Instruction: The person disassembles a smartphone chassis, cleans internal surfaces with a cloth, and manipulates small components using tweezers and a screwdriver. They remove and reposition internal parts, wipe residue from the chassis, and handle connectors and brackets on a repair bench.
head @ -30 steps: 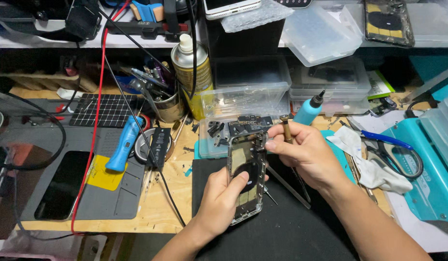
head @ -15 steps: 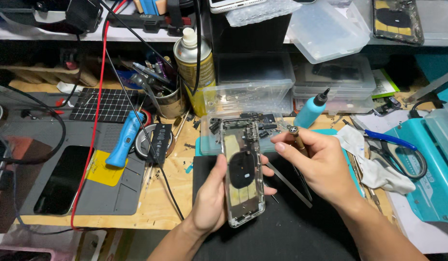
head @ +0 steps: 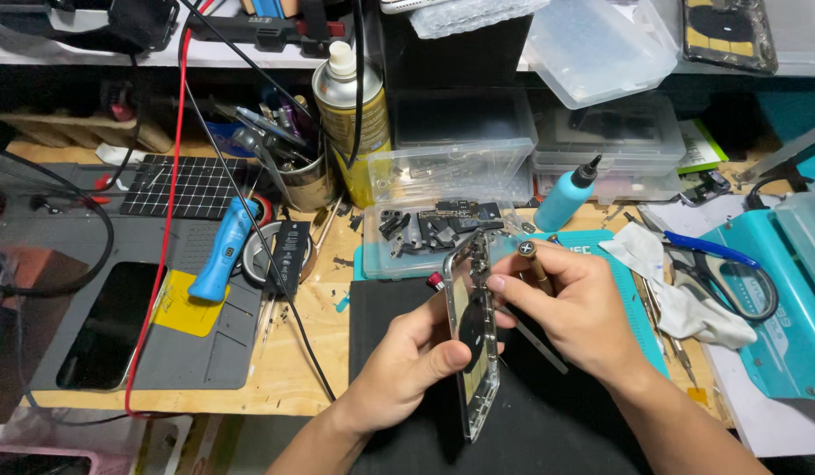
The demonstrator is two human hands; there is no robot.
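Left hand [head: 416, 365] clamped on stripped phone housing w/ clear back and metal frame [head: 473, 343], thumb across one face, fingers behind; housing tipped nearly edge-on to camera, held above black work mat [head: 372, 308] near front edge of wooden workbench [head: 320, 352].

Right hand [head: 570, 308] pinching small precision screwdriver w/ round silver cap [head: 527, 250] between thumb and fingertips, close against upper part of housing. Tip hidden behind frame; contact can't be told.

Behind hands, towards back of bench: clear shallow parts tray w/ dark small components [head: 425, 230], resting on teal mat [head: 623, 264]. Blue squeeze bottle w/ black nozzle [head: 566, 195] just right of tray. Yellow spray can w/ white cap [head: 346, 114] further back, beside metal cup of tools [head: 293, 171]. Stacked clear plastic boxes [head: 465, 149] along back.

Left half of bench: grey silicone repair mat [head: 188, 352] w/ blue-handled tool [head: 221, 251] lying on it, yellow square pad [head: 189, 308] just below, black phone screen [head: 104, 330] at mat's left side. Red cable [head: 166, 229] running down across mat to front edge.

Right side: white crumpled cloth [head: 689, 303], blue-handled pliers [head: 711, 251] on it, teal plastic case [head: 790, 308] at right edge.
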